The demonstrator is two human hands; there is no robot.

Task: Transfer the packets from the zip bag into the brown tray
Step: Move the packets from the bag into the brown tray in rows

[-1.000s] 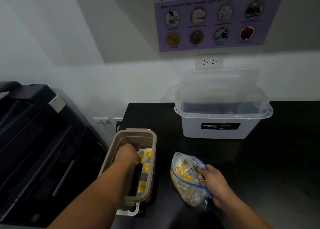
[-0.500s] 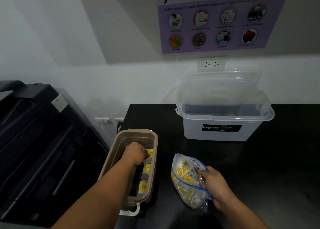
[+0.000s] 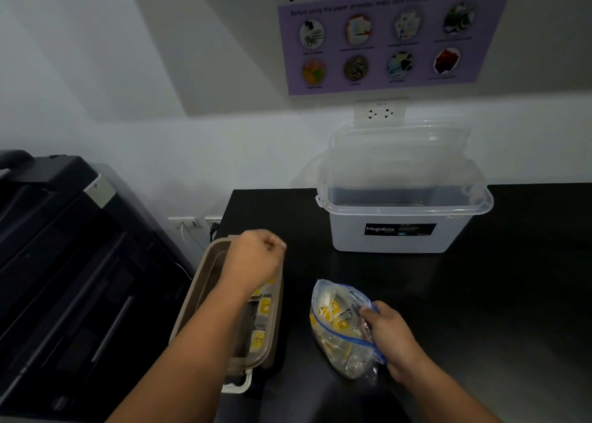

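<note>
My left hand [image 3: 256, 259], curled on nothing visible, is above the far end of the brown tray [image 3: 198, 297], whose long axis runs away from me. Right of the tray lies the zip bag [image 3: 339, 352], parallel, gripped by my right hand [image 3: 390, 336].

Glossy black countertop [image 3: 480, 310], matt brown plastic tray [image 3: 192, 300], crinkled clear plastic zip bag [image 3: 339, 349]

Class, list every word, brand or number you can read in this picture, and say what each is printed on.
"you shred!": purple poster on the wall.
"Before using the paper shredder": same poster; the rest blurs.
"Megabox": black label on the clear box.
Too small or blurred: poster captions, the label's fine print, print on the yellow packets.
</note>
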